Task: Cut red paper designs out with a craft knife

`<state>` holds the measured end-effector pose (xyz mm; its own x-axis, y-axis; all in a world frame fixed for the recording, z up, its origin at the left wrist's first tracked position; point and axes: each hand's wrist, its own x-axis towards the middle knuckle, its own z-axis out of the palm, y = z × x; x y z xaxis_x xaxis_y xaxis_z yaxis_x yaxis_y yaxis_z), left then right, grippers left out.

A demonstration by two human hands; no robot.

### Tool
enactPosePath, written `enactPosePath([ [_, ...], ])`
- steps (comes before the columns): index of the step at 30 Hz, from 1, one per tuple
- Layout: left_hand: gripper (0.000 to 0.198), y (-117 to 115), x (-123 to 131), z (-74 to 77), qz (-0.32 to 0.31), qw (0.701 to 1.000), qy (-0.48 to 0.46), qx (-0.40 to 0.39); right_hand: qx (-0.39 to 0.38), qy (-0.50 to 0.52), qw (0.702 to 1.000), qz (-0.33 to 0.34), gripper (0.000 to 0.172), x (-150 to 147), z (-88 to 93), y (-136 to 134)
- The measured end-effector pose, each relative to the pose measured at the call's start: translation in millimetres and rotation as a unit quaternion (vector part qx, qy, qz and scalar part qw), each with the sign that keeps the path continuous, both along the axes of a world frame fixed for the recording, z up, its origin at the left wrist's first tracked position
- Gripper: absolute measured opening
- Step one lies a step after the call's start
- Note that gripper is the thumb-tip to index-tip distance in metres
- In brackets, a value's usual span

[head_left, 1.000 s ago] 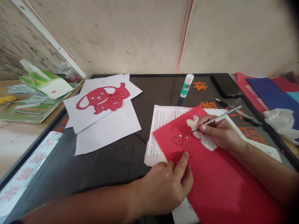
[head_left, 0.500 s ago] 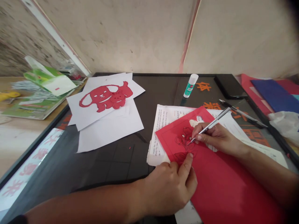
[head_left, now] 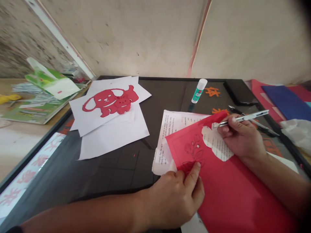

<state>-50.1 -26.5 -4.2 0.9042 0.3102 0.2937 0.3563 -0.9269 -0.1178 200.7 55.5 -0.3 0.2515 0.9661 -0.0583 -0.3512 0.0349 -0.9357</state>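
Note:
Red paper (head_left: pixel 233 191) with a drawn flower lies over printed sheets (head_left: pixel 167 129); its far corner is lifted and bent. A cloud-shaped hole in it shows print beneath. My left hand (head_left: pixel 178 191) presses on the paper with the index fingertip just below the flower drawing, other fingers curled, nothing seen held. My right hand (head_left: pixel 239 136) is closed round a slim silver craft knife or pen (head_left: pixel 250 116), its tip pointing left above the hole near the paper's far edge.
A glue stick (head_left: pixel 199 91) stands behind the papers. White sheets with red animal cutouts (head_left: pixel 104 100) lie left of centre. A dark case (head_left: pixel 239 92) and a black pen (head_left: pixel 264 127) are at the right, blue and red sheets (head_left: pixel 286 102) beyond. Green booklets (head_left: pixel 31 110) sit far left.
My right hand has moved right and away from the flower drawing with the silver tool, now held flatter. The red paper's far corner has lifted. My left hand has barely moved.

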Motion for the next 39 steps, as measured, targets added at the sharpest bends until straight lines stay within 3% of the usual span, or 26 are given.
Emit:
enactPosePath([
  [8, 0.029, -1.2, 0.6, -1.4, 0.004, 1.000, -0.012, 0.004, 0.009, -0.028, 0.998, 0.054, 0.023, 2.9, -3.7, -1.3],
  [17, 0.030, -1.0, 1.1, -4.0, 0.007, 1.000, -0.009, 0.004, 0.019, -0.003, 0.997, 0.071, 0.023, 2.7, -4.5, -2.3],
  [22, 0.031, -1.8, 1.4, -4.5, 0.006, 1.000, -0.006, -0.005, 0.037, -0.052, 0.989, 0.134, 0.021, -1.6, -2.3, -10.2],
  [39, 0.031, -1.7, 1.0, -5.3, 0.005, 1.000, -0.001, -0.005, 0.066, -0.080, 0.986, 0.127, 0.020, -7.4, 3.6, -11.5],
])
